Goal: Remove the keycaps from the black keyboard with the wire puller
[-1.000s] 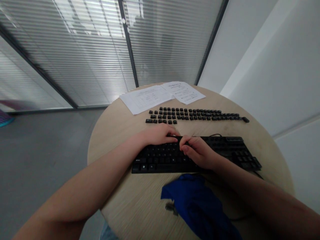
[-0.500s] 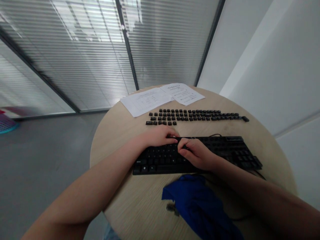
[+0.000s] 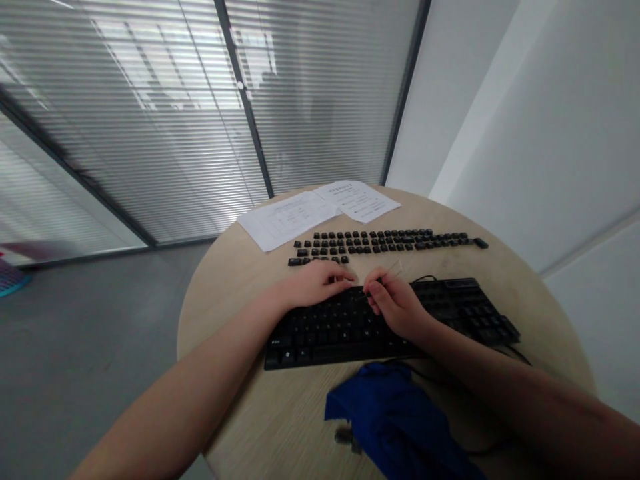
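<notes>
Black plastic oblong keyboard (image 3: 345,327) lies crosswise on the round pale-wood worktop (image 3: 230,267), and at its far edge's middle the left hand (image 3: 315,283) rests flat and open, close beside the right hand (image 3: 397,307), pinched shut (on what, hidden).

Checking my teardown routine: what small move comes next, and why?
Probably pull the right hand straight up: its fingertips seem to pinch a key in the upper rows of the keyboard, the left hand steadies the far edge, and loose keycaps lie beyond.

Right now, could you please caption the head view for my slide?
Person's left hand and right hand on black keyboard, loose keycaps arrayed beyond.
</notes>
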`<state>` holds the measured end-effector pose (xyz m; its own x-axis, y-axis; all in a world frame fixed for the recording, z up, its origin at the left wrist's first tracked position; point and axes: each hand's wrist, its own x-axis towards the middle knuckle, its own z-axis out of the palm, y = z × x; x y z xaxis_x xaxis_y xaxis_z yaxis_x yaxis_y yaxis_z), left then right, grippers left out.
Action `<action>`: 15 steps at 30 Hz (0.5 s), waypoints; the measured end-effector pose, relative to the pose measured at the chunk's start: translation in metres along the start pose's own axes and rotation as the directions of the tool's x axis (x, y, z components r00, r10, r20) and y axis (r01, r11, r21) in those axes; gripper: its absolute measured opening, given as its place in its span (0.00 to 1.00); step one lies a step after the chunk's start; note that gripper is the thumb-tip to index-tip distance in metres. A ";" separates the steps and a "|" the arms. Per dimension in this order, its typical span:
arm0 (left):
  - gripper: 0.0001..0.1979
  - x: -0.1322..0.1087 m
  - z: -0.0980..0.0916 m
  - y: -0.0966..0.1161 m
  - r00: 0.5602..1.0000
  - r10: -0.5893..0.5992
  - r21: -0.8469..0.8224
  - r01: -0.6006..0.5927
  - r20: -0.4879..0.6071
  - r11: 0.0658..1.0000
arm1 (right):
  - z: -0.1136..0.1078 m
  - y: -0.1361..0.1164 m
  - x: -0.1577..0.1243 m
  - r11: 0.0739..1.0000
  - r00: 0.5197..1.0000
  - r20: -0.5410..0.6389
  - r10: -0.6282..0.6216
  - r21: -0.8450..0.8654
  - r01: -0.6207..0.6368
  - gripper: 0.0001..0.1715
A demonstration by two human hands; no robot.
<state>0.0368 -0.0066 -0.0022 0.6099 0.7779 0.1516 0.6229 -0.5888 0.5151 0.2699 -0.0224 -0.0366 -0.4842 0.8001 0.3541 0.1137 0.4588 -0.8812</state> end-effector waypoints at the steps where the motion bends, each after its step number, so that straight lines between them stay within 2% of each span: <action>1: 0.14 -0.001 -0.002 0.002 0.999 -0.015 -0.012 0.015 -0.042 1.000 | 0.000 0.001 0.000 0.999 1.000 -0.026 -0.007 -0.034 0.006 0.22; 4: 0.12 -0.004 -0.006 0.010 0.992 -0.025 -0.114 0.011 -0.123 0.993 | 0.001 0.005 0.000 0.997 0.995 -0.099 -0.009 -0.080 0.001 0.20; 7: 0.10 -0.006 -0.009 0.017 0.992 0.022 -0.177 -0.044 -0.125 0.983 | 0.002 0.005 0.002 0.997 0.989 -0.147 0.000 -0.082 -0.012 0.20; 11: 0.06 -0.006 -0.010 0.020 0.993 0.033 -0.156 -0.051 -0.114 0.986 | 0.003 0.000 0.002 0.996 0.986 -0.168 0.017 -0.084 -0.032 0.19; 15: 0.05 -0.005 -0.010 0.018 0.993 0.029 -0.117 -0.043 -0.118 0.992 | 0.001 -0.007 0.002 0.986 0.990 -0.127 -0.069 -0.159 0.048 0.16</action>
<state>0.0405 -0.0187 0.0147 0.5655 0.7810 0.2651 0.5344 -0.5918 0.6035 0.2671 -0.0247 -0.0303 -0.3771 0.8091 0.4508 0.2263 0.5525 -0.8022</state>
